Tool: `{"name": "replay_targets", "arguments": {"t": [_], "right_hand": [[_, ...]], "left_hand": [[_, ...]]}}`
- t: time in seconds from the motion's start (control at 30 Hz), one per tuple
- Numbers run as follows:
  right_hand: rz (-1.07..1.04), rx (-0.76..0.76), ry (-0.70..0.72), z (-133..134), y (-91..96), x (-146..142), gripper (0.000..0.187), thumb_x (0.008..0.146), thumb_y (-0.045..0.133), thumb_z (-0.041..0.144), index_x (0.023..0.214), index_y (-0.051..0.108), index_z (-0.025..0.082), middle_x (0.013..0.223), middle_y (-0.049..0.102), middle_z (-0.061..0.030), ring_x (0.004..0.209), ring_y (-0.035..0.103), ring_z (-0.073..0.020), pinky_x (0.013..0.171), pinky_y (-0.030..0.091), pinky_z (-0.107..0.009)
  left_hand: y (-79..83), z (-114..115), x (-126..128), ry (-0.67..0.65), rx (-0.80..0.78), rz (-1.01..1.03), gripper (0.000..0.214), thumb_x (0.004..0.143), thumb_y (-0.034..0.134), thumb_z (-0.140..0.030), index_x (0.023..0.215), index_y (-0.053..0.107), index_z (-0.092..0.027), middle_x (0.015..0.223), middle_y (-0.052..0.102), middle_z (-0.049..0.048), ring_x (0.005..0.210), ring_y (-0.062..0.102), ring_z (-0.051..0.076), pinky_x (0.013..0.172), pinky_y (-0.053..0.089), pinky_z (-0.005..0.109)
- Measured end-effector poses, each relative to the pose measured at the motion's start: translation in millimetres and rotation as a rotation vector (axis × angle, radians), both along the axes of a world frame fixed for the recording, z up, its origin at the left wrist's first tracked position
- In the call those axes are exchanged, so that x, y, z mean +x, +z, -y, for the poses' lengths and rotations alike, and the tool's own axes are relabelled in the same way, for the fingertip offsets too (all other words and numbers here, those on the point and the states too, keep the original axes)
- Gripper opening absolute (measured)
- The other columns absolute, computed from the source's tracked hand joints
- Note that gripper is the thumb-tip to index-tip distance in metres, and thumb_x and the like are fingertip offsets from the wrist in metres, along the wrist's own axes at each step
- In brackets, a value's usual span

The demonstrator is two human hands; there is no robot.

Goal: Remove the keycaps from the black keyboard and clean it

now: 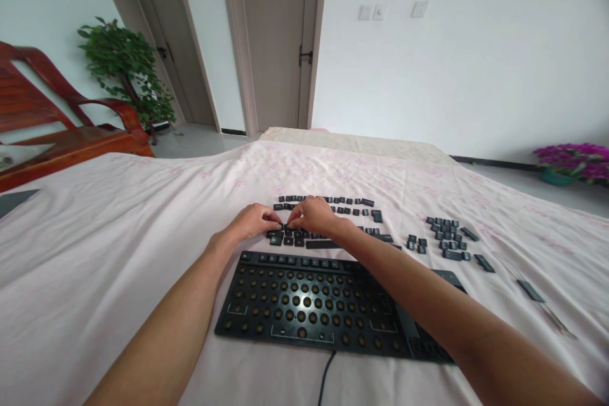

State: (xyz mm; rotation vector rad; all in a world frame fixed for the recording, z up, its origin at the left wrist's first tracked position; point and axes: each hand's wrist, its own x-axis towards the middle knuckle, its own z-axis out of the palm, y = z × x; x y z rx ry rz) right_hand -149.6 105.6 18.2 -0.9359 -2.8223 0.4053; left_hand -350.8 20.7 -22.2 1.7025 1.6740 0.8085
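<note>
A black keyboard (304, 301) lies on the cloth in front of me. Most of its keys are bare posts, while the top row still has its caps. Beyond it, loose black keycaps (323, 244) are laid out in rows. My left hand (254, 222) is closed, thumb and fingertips pinching a small keycap at the left end of the rows. Just beside it, my right hand (314, 214) is closed with its fingertips on a neighbouring keycap. My right forearm crosses over the keyboard's right part and hides some of it.
More loose keycaps (447, 238) sit in a cluster to the right. A wire tool with a dark handle (530, 292) lies at the far right. The keyboard's cable (326, 374) runs toward me. A wrinkled pinkish cloth (166, 235) covers the surface.
</note>
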Motion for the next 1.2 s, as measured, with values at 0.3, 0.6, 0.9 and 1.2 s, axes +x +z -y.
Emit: {"name": "replay_targets", "arguments": {"t": [0.3,0.6,0.9,1.2], "right_hand": [[-0.089,0.081,-0.078,-15.0,2.5,-4.7,0.013,0.078,0.070,0.039,0.087,0.078,0.034,0.082,0.074,0.0000,0.099,0.058,-0.0243,0.088,0.037,-0.034],[-0.067,0.074,-0.109,-25.1,-9.2,-6.8,0.014,0.077,0.071,0.041,0.087,0.079,0.035,0.083,0.074,-0.0013,0.102,0.054,-0.0256,0.089,0.035,-0.037],[-0.123,-0.029,-0.115,-24.2,7.3,18.0,0.014,0.080,0.068,0.039,0.087,0.078,0.033,0.084,0.076,0.0016,0.086,0.064,-0.0202,0.082,0.042,-0.032],[-0.032,0.032,-0.001,-8.5,2.4,42.4,0.010,0.073,0.077,0.039,0.082,0.078,0.037,0.086,0.075,0.0026,0.102,0.058,-0.0251,0.088,0.036,-0.039]], "left_hand": [[2.0,-9.4,-1.3,0.143,0.119,-0.031,0.028,0.068,0.071,-0.039,0.086,0.079,-0.019,0.086,0.076,0.0068,0.081,0.069,0.024,0.074,0.048,0.033],[-0.2,-17.7,4.4,0.158,0.216,-0.090,0.022,0.070,0.070,-0.034,0.087,0.078,-0.022,0.091,0.074,0.0047,0.085,0.066,0.023,0.080,0.048,0.032],[7.3,-6.2,-2.7,0.313,0.322,-0.126,0.026,0.079,0.062,-0.043,0.083,0.076,-0.021,0.090,0.074,0.0053,0.082,0.064,0.021,0.078,0.047,0.030],[-7.6,0.1,-23.3,0.521,0.315,-0.185,0.036,0.081,0.055,-0.051,0.081,0.073,-0.019,0.083,0.073,0.0027,0.075,0.062,0.018,0.072,0.044,0.027]]}}
